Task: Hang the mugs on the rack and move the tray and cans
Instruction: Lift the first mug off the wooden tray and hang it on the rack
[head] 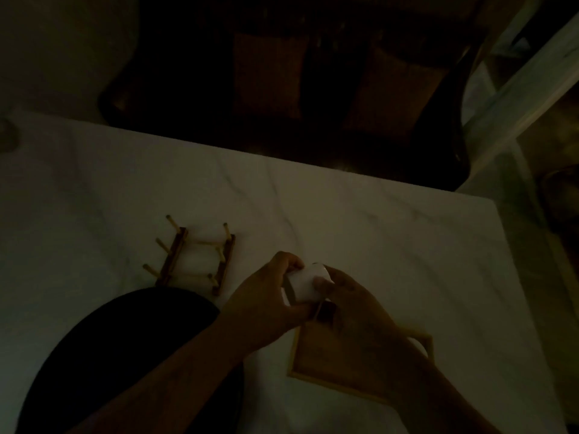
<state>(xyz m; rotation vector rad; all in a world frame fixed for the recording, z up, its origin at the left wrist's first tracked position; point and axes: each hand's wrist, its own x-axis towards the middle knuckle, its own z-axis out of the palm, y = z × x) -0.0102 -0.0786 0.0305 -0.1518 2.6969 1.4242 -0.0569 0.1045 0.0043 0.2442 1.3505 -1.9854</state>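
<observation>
The scene is very dim. A white mug (305,285) is held on its side between both hands, just above the far corner of a wooden tray (341,368). My left hand (266,296) grips the mug's left side and my right hand (347,296) grips its right side. A wooden rack (195,261) with several pegs stands on the white marble table (360,220), to the left of the hands, with nothing on its pegs. No cans can be made out.
A dark round shape (119,355) lies at the near left, touching the rack's near end. A dark chair (313,89) stands beyond the table's far edge. The table's right edge runs down at the right, with pale flooring beyond it.
</observation>
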